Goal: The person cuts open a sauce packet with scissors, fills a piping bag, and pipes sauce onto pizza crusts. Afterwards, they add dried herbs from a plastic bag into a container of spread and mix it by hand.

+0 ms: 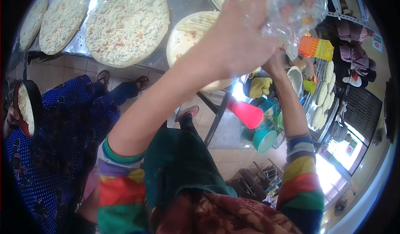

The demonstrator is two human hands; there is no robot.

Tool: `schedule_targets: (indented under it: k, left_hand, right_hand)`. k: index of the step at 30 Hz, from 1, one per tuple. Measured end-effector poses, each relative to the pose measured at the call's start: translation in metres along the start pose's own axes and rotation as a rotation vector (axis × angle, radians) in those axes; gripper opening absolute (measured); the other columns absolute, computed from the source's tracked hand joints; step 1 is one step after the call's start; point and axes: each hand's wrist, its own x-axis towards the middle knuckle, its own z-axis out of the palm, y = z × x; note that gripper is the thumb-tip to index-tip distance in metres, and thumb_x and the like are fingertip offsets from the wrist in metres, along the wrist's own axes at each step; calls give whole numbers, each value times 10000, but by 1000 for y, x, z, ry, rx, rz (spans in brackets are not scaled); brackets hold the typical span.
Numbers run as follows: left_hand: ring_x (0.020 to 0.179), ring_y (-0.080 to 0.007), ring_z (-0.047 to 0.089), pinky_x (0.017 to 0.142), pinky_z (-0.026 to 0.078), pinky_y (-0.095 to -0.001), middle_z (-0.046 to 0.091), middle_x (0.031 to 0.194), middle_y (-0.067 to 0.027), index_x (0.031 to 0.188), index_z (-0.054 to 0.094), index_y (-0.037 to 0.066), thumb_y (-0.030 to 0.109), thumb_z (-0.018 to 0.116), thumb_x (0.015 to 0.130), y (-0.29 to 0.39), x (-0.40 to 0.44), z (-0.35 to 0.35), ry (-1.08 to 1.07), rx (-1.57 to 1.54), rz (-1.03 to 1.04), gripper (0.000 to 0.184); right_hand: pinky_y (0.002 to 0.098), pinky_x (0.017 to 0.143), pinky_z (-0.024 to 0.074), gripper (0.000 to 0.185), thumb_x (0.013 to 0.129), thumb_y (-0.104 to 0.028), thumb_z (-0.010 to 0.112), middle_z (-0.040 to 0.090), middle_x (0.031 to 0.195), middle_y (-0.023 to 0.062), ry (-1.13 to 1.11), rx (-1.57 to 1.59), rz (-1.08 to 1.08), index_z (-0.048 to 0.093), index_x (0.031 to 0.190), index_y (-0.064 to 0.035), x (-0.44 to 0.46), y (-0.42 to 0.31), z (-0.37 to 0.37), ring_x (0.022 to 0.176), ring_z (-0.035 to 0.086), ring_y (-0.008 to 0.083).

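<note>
Though transparent, crinkled plastic [298, 15] right against the hands [252, 34].

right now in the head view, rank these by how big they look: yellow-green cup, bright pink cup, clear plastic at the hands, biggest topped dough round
1. topped dough round
2. clear plastic, though nearness to the camera may enlarge it
3. pink cup
4. yellow-green cup

Pizzas [127, 26] on the table [185, 1]
</note>
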Motion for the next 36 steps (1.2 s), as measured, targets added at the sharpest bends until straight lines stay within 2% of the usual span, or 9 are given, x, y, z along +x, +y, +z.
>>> schedule_targets:
  k: [2, 6, 12, 15, 19, 24, 26, 29, 36]
  left_hand:
    - [1002, -273, 606, 912, 472, -407, 619, 1062, -194, 1137, 568, 3, 239, 425, 961, 1, -4, -12, 39, 20, 55, 328]
    - [1028, -284, 601, 930, 466, -428, 619, 1070, -207, 1130, 580, 13, 244, 415, 965, 22, -10, -73, 122, -23, 144, 328]
    - [1108, -262, 558, 963, 433, -388, 595, 1130, -198, 1171, 561, -6, 141, 444, 952, 11, -18, -81, 21, 445, 339, 289]
    - [992, -302, 562, 897, 422, -383, 594, 1044, -193, 1098, 568, -2, 125, 498, 854, 5, -16, -7, 67, -33, 71, 284]
    - [812, -395, 574, 735, 464, -414, 606, 884, -226, 956, 575, -22, 179, 547, 760, -10, -22, -3, 147, 346, 153, 283]
    - [1072, -228, 582, 964, 434, -367, 615, 1111, -169, 1187, 553, -12, 104, 499, 928, 26, -31, -102, 57, 2, 254, 289]
    - [1056, -246, 593, 936, 463, -392, 639, 1050, -171, 1197, 559, 20, 110, 452, 946, 60, -40, -95, 188, 299, 97, 287]
    - [1055, -281, 592, 891, 486, -410, 630, 1068, -171, 1226, 537, 36, 80, 433, 942, 47, -44, -98, 86, 916, 237, 306]
    - [1112, -210, 518, 945, 412, -335, 537, 1210, -152, 1348, 349, -17, 19, 461, 897, 40, -45, -14, 23, -195, -283, 466]
  right_hand:
    - [274, 499, 421, 154, 915, -118, 455, 486, 602, 8, 103, -10, -313, 572, 880, -25, 20, -3, 19, 527, 478, 100]
    - [326, 509, 442, 252, 946, -154, 371, 533, 674, 71, -702, -50, 278, 530, 821, -3, 90, -55, 62, 636, 527, 159]
    - [297, 555, 426, 128, 866, -80, 475, 521, 662, 8, -174, 223, -92, 583, 911, -26, 51, -45, 52, 616, 477, 101]
    - [277, 561, 435, 192, 839, -21, 478, 539, 705, 35, -178, 101, 21, 589, 996, -20, 13, -16, 12, 629, 495, 117]
    - [291, 575, 445, 176, 841, -10, 462, 552, 740, 77, -192, -28, -27, 577, 973, 4, 1, -15, 8, 655, 510, 155]
    - [338, 587, 451, 208, 901, -47, 372, 572, 777, 116, -338, 446, 92, 557, 945, 37, 70, -72, 78, 712, 520, 196]
    - [359, 667, 442, 167, 904, -71, 417, 584, 812, 121, -154, 586, -240, 538, 949, 34, 82, -82, 105, 764, 512, 211]
    - [320, 635, 441, 176, 900, -79, 444, 574, 778, 81, -271, 542, -21, 565, 997, 3, 59, -61, 80, 710, 502, 160]
    - [274, 681, 472, 274, 828, -11, 483, 630, 866, 64, -141, -31, -60, 575, 1085, -9, -14, -18, 11, 775, 579, 113]
